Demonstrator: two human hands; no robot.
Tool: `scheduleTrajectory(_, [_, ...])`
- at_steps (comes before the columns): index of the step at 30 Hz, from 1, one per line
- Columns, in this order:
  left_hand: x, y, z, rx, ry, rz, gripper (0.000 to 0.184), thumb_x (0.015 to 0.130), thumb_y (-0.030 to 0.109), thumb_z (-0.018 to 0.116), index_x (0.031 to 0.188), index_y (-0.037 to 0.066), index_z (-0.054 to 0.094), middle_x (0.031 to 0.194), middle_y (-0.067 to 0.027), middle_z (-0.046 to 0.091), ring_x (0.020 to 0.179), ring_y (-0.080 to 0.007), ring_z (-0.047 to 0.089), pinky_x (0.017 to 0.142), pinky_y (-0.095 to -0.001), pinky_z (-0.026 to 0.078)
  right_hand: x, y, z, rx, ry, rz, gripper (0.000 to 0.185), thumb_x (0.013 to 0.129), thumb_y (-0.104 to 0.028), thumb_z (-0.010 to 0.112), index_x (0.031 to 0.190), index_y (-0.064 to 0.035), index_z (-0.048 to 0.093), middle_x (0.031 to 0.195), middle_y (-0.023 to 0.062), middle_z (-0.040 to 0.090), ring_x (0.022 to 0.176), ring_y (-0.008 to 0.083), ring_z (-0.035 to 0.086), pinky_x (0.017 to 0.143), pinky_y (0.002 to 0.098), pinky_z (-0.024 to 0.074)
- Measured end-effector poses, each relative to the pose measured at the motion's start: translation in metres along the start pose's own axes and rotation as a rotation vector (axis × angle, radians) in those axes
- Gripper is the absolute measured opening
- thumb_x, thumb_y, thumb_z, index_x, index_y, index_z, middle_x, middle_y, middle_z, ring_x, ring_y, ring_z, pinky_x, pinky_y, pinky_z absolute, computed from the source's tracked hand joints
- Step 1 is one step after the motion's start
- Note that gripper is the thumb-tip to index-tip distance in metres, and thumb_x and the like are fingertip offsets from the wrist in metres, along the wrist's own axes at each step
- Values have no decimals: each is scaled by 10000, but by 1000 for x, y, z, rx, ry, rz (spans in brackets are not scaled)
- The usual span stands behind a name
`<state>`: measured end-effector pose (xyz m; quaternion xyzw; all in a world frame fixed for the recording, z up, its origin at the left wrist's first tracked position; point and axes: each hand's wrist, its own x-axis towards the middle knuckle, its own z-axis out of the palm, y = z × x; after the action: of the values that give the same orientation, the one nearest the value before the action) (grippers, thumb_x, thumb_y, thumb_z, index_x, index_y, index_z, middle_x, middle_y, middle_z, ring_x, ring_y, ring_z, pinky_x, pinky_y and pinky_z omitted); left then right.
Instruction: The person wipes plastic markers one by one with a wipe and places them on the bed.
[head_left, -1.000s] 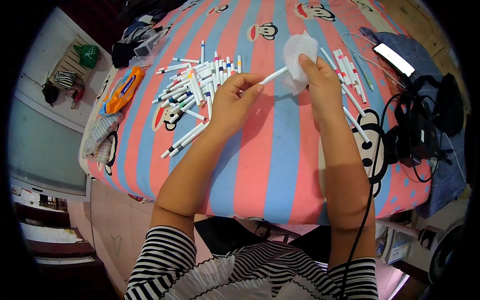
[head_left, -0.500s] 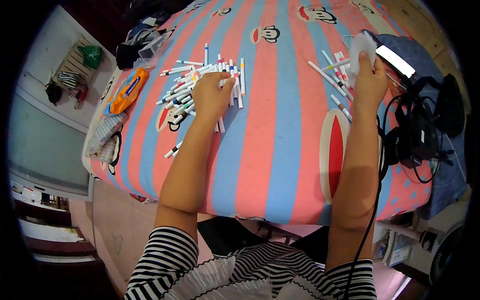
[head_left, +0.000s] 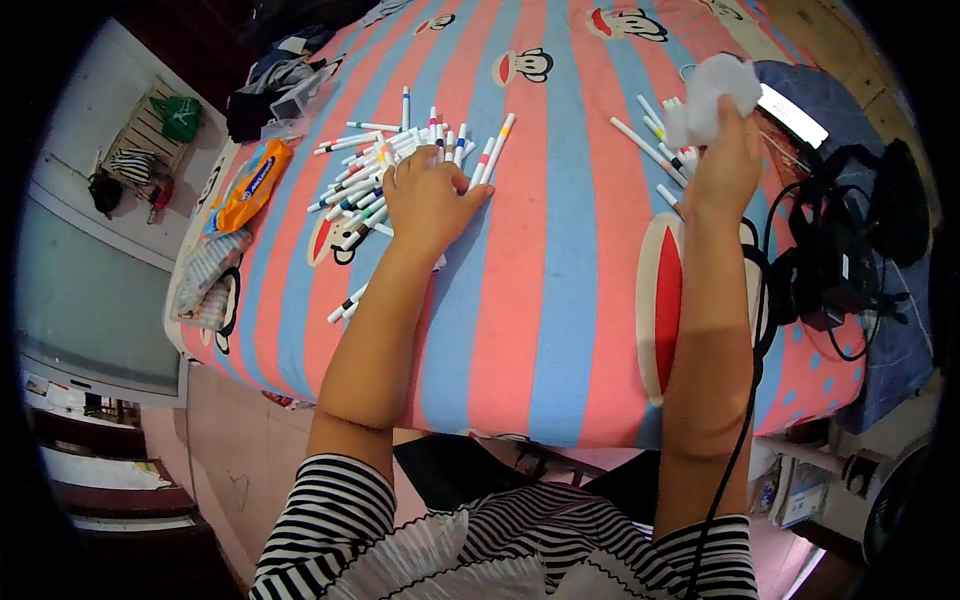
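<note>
My left hand point(head_left: 432, 198) rests on a loose pile of white markers point(head_left: 365, 185) with coloured bands. Its fingers are spread over the pile, and the thumb reaches out against a marker with a red band point(head_left: 482, 163). Just right of that lies a marker with a yellow band point(head_left: 498, 148). My right hand point(head_left: 728, 165) grips a crumpled white wipe point(head_left: 722, 85) between thumb and fingers. Under and beside the wipe lies a smaller group of markers point(head_left: 650, 140), partly hidden by it.
A striped bedsheet point(head_left: 560, 300) covers the bed. Left of the pile lie an orange packet point(head_left: 255, 190) and a clear plastic box point(head_left: 292, 105). On the right are a white phone-like object point(head_left: 792, 115) and a black device with cables point(head_left: 835, 280). A loose marker point(head_left: 347, 303) lies near my left forearm.
My left hand has shifted slightly right and its thumb has spread outward; markers at the pile's right edge have tilted. My right hand has moved slightly, and the wipe has swung over the smaller group.
</note>
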<state>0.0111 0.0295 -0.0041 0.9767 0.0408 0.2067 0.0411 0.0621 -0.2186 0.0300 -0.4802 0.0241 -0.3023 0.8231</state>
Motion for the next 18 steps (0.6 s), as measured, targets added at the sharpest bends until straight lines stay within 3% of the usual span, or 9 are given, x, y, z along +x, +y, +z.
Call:
scheduleTrajectory(1, [0,1,-2,-7,-7,-5,308,653,397,705,703,96,663,1169,-127,534,1088,-301,470,912,-408,335,-3,0,2,27,-34,109,359,857,-183,505,1153,15,468,1095,104,514,967,193,517,854,328,409])
scheduleTrajectory(4, [4,-5,4,-59,99,33,280,666,365,702,716,92,663,1128,-141,559,1016,-308,522,862,-392,386,-2,19,3,169,-158,178,320,842,-170,491,1117,-5,497,1022,75,548,905,162,540,787,313,438])
scheduleTrajectory(7, [9,-8,6,-160,402,100,280,730,345,669,743,66,643,994,-121,607,878,-259,575,776,-349,437,-11,19,7,306,-278,398,331,866,-128,476,1154,28,435,1123,121,487,1011,223,501,882,354,409])
scheduleTrajectory(10, [3,10,-6,-764,124,-145,288,830,319,583,811,32,596,805,-81,611,716,-154,569,649,-286,445,-24,20,14,460,-388,649,330,856,-131,480,1155,7,459,1118,92,508,1021,198,499,868,342,408])
scheduleTrajectory(13, [-2,17,0,-1066,16,-59,284,905,287,478,875,14,546,636,-25,547,579,-75,500,519,-211,386,-33,29,17,479,-383,766,309,876,-144,468,1151,-4,449,1125,90,494,1055,195,476,907,358,402])
scheduleTrajectory(18, [-9,26,-12,-1217,-52,-95,245,916,242,442,881,28,556,616,18,475,572,-35,423,523,-203,343,-36,31,19,509,-388,782,313,884,-140,466,1152,17,422,1110,96,480,1074,217,464,960,368,387])
